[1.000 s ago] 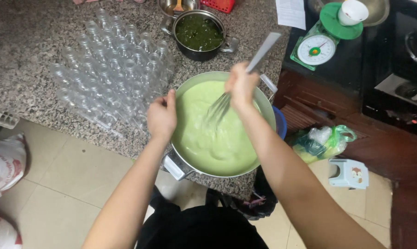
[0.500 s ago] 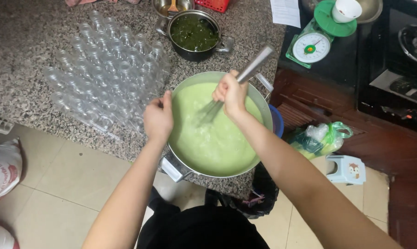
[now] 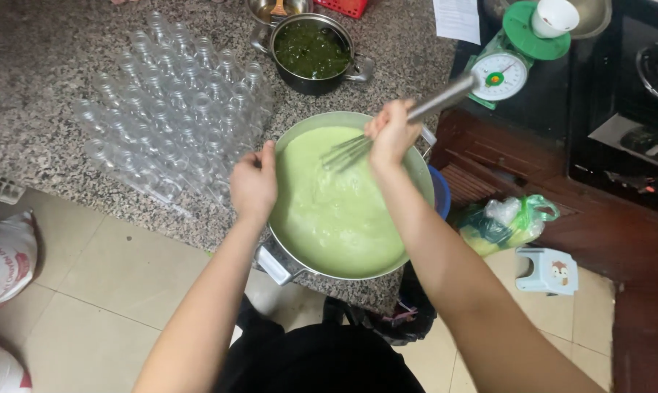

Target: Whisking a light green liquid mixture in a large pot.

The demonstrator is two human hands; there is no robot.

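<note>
Fingers of the right hand (image 3: 391,135) are wrapping tight round a metal wire whisk (image 3: 358,148), dipping it into pale green batter filling a wide steel pot (image 3: 292,135) on the speckled granite counter (image 3: 45,65); the left hand (image 3: 254,183) is clamping the pot's rim, apparently steadying it, beside clear glass jars (image 3: 172,94).

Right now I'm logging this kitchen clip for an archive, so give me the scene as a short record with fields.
Left hand: left hand grips the rim of the large pot
Right hand: right hand holds a metal whisk, its wires in the pale green batter
Surface: speckled granite counter
Beside pot: cluster of clear glass jars
Behind pot: smaller pot of dark greens
Right side: green kitchen scale carrying a white cup
Floor: small blue stool, plastic bag
</note>
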